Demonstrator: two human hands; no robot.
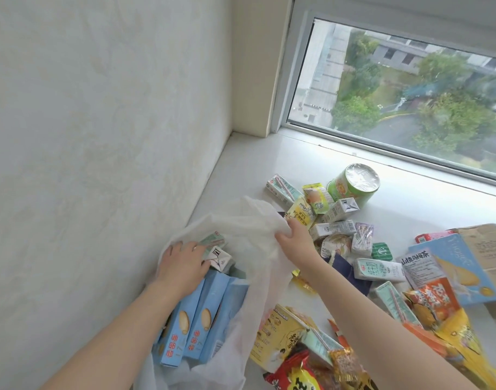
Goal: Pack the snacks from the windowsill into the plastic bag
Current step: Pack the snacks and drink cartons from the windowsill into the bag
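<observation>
Left hand: the left hand point(182, 266) is inside the thin, white, translucent plastic bag point(252, 249), fingers laid over a small white drink carton with dark print point(219, 258); whether they curl round it or only press on it I cannot tell.
Bag contents: three tall pale-blue cardboard biscuit boxes point(201, 319) stand side by side in the bag, just below the small carton, with a pale-green carton point(213, 240) beyond it.
Bag mouth: the right hand point(293, 239) pinches the bag's far edge in a bunched grip, holding the mouth up and open.
Windowsill: the white glossy windowsill point(410, 198) is where most of the snacks lie, loose and unpacked, to the right of the bag: small milk and tea cartons point(377, 270), a round green tub with a foil lid point(353, 182), a yellow printed box point(277, 336), red and orange crinkly packets point(300, 372).
Progress: early, judging by the heap outside.
Doing it well: seat the small carton flat in the gap beside the blue boxes, keep the mouth lifted wide, and put the stiff cartons in low before the crushable packets.
Risk: the film is thin; box corners could tear it.
</observation>
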